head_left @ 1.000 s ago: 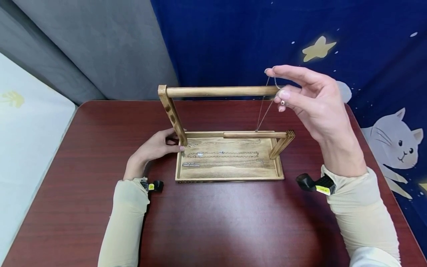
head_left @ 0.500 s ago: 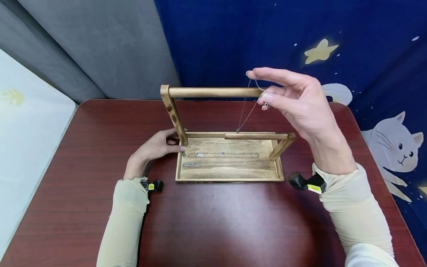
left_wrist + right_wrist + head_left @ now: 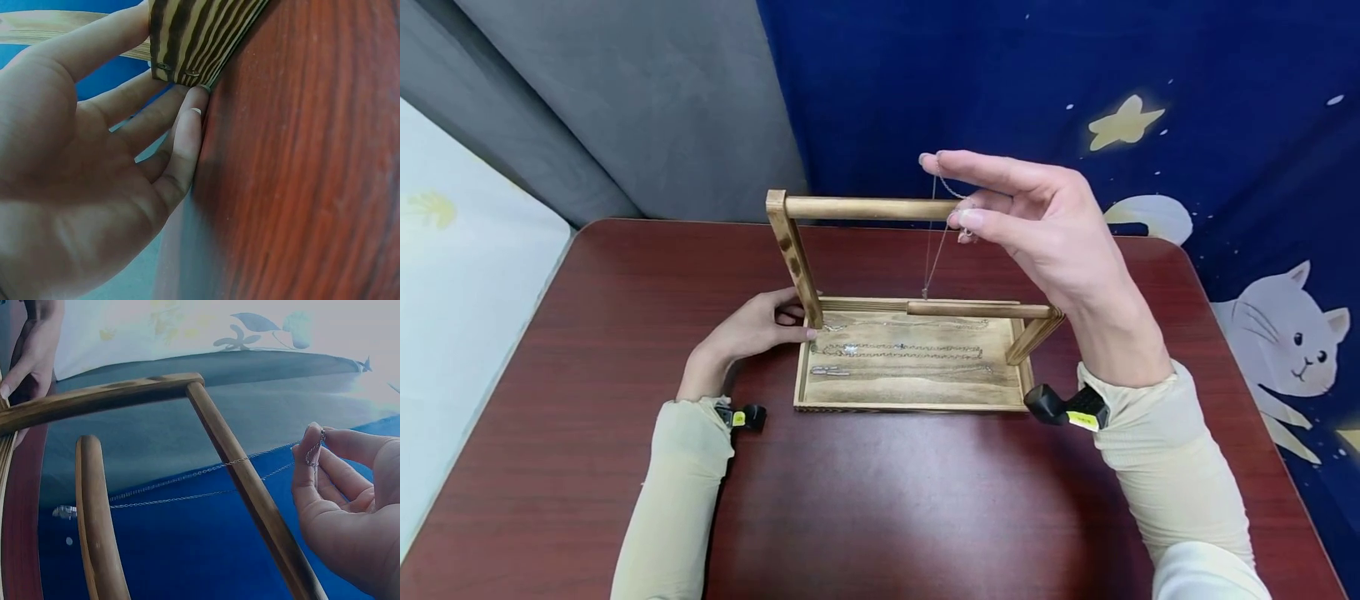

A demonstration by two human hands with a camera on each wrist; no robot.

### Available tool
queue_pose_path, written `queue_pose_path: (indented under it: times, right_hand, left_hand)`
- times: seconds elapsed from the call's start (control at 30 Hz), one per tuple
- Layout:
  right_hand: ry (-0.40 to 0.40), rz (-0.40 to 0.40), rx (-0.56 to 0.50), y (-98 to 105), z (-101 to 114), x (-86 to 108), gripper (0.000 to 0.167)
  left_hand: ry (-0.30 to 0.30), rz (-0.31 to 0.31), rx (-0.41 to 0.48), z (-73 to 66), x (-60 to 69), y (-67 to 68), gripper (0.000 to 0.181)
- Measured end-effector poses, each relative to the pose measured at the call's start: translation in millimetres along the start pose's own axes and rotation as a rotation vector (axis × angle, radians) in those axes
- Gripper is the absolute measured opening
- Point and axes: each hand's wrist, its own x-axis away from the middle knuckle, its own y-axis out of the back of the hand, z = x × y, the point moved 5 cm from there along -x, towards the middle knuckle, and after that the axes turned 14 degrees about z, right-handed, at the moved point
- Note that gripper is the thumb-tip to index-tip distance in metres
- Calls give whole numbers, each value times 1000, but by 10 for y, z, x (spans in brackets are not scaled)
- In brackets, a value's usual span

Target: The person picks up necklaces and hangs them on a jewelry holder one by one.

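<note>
My right hand [image 3: 1045, 221] pinches a fine chain necklace [image 3: 169, 501] between thumb and fingers, above the right part of a wooden stand's upper bar [image 3: 865, 208]. One end of the chain loops over the raised index finger. In the right wrist view, one strand crosses before the upper bar [image 3: 215, 428] and the other runs behind it; a small pendant [image 3: 64, 512] hangs at the far end, beyond the short lower bar [image 3: 97, 506]. My left hand [image 3: 748, 329] grips the stand's left end, thumb and fingers at the post's base; the left wrist view shows fingertips against its striped wood [image 3: 187, 50].
Several necklaces [image 3: 902, 352] lie stretched across the stand's tray [image 3: 917, 407]. The stand rests on a dark red table [image 3: 880, 492]. Behind hang a grey curtain [image 3: 647, 100] and a blue cloth [image 3: 925, 75] with a star and a cat; a white sheet [image 3: 460, 275] is at left.
My right hand has moved left along the upper bar, carrying the necklace, and its pendant end has shifted left past the short bar. My left hand keeps its grip in place.
</note>
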Motion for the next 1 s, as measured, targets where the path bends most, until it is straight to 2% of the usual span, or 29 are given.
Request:
queue_pose_path:
  times: [0.53, 0.8, 1.0]
  right_hand:
    - [-9, 80, -41, -238, -115, -231, 45]
    - [-34, 78, -70, -301, -161, -292, 44]
    - [-32, 89, -46, -370, -216, -349, 42]
  left_hand:
    - [-2, 0, -16, -22, 5, 4, 50]
    - [-7, 0, -20, -47, -3, 7, 46]
    - [3, -8, -28, -39, 8, -1, 48]
